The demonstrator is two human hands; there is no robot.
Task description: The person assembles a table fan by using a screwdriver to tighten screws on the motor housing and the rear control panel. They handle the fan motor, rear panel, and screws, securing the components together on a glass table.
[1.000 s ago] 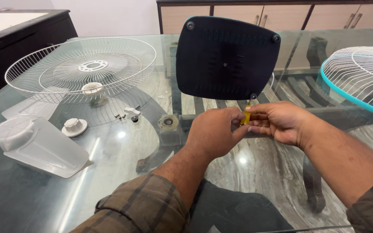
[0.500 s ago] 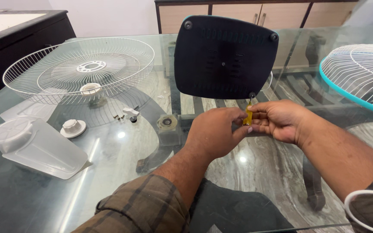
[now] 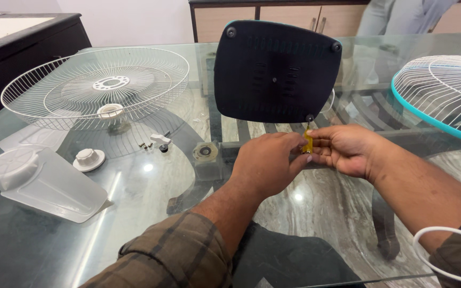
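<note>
left hand point(image 3: 267, 164): fingers pinched on small yellow-handled screwdriver point(image 3: 308, 144)
right hand point(image 3: 343, 149): also grasping it
tip: at foot screw of dark blue square plastic fan base point(image 3: 276, 72)

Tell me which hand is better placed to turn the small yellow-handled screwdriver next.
Probably the right hand: its fingers pinch the small yellow-handled screwdriver under the dark blue plastic fan base. The left hand only steadies it.

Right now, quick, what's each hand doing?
Left hand: fingers closed on the yellow screwdriver.
Right hand: fingers closed on the same screwdriver.
</note>
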